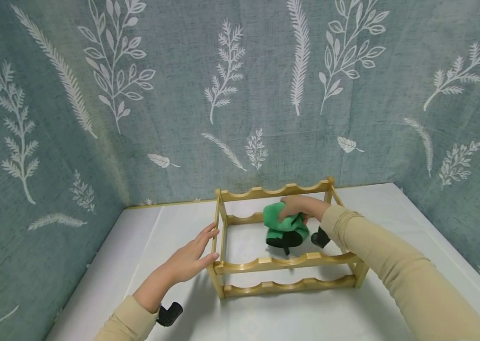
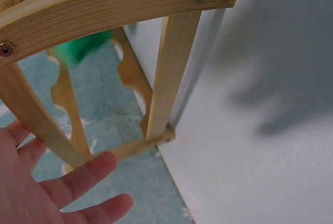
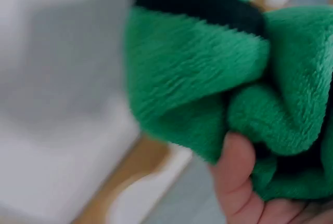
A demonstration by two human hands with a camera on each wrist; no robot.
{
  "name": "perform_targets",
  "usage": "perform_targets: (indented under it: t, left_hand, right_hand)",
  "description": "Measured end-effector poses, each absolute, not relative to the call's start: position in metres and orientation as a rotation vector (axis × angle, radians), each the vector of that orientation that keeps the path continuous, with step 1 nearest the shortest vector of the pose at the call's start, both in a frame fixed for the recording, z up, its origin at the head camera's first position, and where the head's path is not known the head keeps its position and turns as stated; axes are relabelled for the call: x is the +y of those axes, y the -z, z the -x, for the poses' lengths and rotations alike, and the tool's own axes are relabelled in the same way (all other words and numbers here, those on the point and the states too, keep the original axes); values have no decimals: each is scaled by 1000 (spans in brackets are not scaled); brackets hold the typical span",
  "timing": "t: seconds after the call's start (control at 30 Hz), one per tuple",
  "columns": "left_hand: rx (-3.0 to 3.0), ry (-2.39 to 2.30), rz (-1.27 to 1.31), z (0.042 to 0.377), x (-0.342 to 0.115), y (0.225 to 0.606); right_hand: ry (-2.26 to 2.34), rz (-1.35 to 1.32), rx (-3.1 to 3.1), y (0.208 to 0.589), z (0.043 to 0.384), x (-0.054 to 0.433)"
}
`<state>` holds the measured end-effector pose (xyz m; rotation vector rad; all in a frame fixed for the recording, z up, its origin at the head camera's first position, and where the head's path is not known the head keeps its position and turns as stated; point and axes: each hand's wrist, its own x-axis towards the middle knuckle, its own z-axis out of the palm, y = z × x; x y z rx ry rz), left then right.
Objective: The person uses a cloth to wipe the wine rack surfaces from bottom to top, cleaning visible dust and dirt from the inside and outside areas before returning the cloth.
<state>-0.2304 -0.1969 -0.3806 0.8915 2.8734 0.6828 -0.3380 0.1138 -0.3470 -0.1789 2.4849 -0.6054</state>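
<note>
A wooden rack (image 1: 265, 265) with scalloped rails, like a wine rack, stands on the white table. My right hand (image 1: 295, 207) grips a bunched green plush cloth (image 3: 192, 63) with black edging, held within the rack's frame in the head view. In the right wrist view the thumb (image 3: 234, 169) presses into its folds; the other fingers are mostly hidden. At the rack's left end is my left hand (image 1: 191, 260), fingers extended and spread, fingertips right at the end bars. The left wrist view shows these fingers (image 2: 78, 180) beside a wooden end post (image 2: 36, 109), holding nothing.
The white tabletop (image 1: 172, 232) extends around the rack. Behind it and at both sides hangs blue-green fabric (image 1: 180, 118) with white leaf prints. Black wrist cameras show at my left wrist (image 1: 169, 314) and right wrist (image 1: 320, 237).
</note>
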Motion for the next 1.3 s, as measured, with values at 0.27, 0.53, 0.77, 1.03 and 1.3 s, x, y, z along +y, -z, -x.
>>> perform_targets:
  t: [0.27, 0.53, 0.77, 1.03, 1.3]
  left_hand:
    - [2833, -705, -868, 229, -196, 381]
    - [2843, -701, -862, 229, -196, 380]
    - [2852, -700, -848, 230, -198, 379]
    - [2850, -699, -869, 229, -200, 382]
    - [2827, -706, -900, 231, -198, 379]
  right_hand:
    - [1034, 413, 2628, 348, 341, 26]
    - [1199, 221, 2677, 356, 345, 20]
    - [1089, 192, 2745, 350, 348, 68]
    - [982, 65, 2825, 343, 336, 130]
    - [775, -38, 2857, 319, 337, 187]
